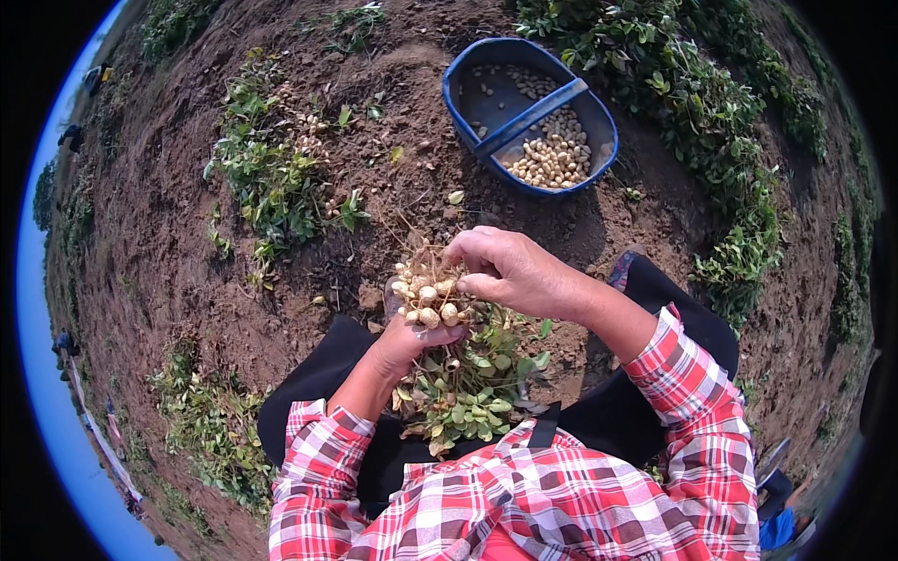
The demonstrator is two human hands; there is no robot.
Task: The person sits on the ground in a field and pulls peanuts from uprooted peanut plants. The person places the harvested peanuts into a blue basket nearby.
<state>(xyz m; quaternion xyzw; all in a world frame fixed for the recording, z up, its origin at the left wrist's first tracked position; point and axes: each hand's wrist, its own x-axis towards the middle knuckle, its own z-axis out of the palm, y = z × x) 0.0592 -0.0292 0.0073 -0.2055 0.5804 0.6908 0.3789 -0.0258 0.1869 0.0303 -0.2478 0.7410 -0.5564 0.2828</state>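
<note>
- Your left hand (409, 346) is closing its grip around the peanut plant (468, 407), holding it just below the pods.
- The plant's pale pods (430, 297) are sitting in a bunch above that hand, while its green leaves are hanging below it toward your lap, between your legs.
- Your right hand (513, 269) is touching the right side of the bunch, its thumb and fingers bending toward each other; you are hiding the fingertips among pods and thin roots, so I cannot tell whether they are pinching a pod.
- The blue basket (500, 101) is standing on the soil (398, 154) beyond your right hand, well apart from the bunch, with its handle (531, 117) crossing from rim to rim.
- Loose pods (554, 154) are lying inside, most of them gathering toward the basket's near right edge, with a smaller scatter lying beyond the handle, toward the far edge.
- Uprooted plants (281, 178) are lying on the soil's left side, some of them showing pods, and another leafy heap (210, 416) is lying nearer to you.
- A long row of green foliage (711, 131) is running along the soil to the right of the basket.
- You are wearing a red plaid shirt (617, 491) and dark trousers (687, 313).
</note>
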